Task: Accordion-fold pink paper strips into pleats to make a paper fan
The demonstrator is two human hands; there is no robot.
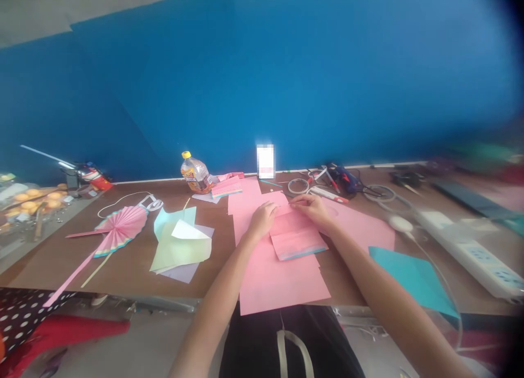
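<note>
A pink sheet of paper (297, 237) with a blue strip along its near edge lies over larger pink sheets (278, 288). At its far left corner my left hand (263, 220) is closed, fingers on the edge. My right hand (313, 208) pinches the far right part of the same sheet, thumb and fingertips together. A crease runs across the sheet below my hands. The exact fold under my fingertips is too small to make out.
A pleated pink paper fan (123, 225) lies at the left, beside pale green and white papers (184, 247). A yellow-capped bottle (195, 173) stands at the back. On the right are a teal sheet (413, 277), a power strip (470, 252), a glue gun (347, 179) and cables.
</note>
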